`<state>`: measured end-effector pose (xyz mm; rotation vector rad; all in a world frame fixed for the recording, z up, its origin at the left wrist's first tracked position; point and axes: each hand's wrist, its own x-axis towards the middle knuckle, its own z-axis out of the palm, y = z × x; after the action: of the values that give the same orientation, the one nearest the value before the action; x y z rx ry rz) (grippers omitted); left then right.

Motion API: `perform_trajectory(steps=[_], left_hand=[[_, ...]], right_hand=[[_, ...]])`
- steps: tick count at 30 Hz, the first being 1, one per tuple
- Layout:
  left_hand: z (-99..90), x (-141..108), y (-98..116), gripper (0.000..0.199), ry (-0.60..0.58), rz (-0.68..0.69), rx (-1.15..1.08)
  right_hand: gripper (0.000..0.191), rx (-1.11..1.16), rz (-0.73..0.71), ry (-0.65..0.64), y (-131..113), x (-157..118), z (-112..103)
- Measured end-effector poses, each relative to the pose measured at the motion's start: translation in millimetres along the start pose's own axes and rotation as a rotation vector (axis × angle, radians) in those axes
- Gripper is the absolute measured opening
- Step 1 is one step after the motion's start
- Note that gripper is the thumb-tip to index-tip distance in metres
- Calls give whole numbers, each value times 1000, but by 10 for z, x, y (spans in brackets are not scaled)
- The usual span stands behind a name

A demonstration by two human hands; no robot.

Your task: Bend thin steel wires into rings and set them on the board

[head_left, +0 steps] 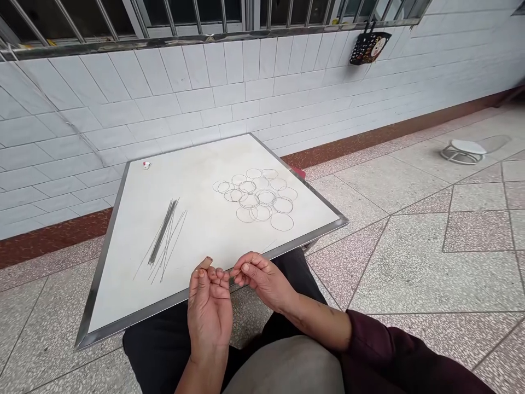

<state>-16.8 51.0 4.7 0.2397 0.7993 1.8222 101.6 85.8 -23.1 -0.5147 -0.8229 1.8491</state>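
My left hand (211,306) is at the table's front edge, palm up, with thumb and fingers pinched on a thin wire; something tan wraps one fingertip. Close beside it, my right hand (262,276) pinches the same thin wire, whose fine end sticks out toward the right over the tabletop. Most of this wire is too thin to make out. On the white table (180,158), a bundle of straight dark wires (163,232) lies at the left, a few of them spread loose. Several thin wire rings (262,197) overlap in a group on the right side.
A small red and white object (146,164) sits near the table's far left corner. The table has a raised-looking metal edge (135,319). Behind it stands a tiled wall with a barred window and a hanging black basket (369,47). A low white chair (465,149) stands at the right.
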Motion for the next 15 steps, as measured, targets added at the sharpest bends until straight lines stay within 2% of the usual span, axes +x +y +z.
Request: perform_trajectory(steps=[6,12,15], left_hand=[[2,-46,48,20,-72,-28,7],[-26,-116,132,11,-175,-98,52],[-31,-148,168,10,-209,-112,64]], right_hand=[[25,-45,15,-64,-53,-33,-30],[29,-155,67,-228,-187,-78,-79],[25,-158,51,-230,-202,-113,-79]])
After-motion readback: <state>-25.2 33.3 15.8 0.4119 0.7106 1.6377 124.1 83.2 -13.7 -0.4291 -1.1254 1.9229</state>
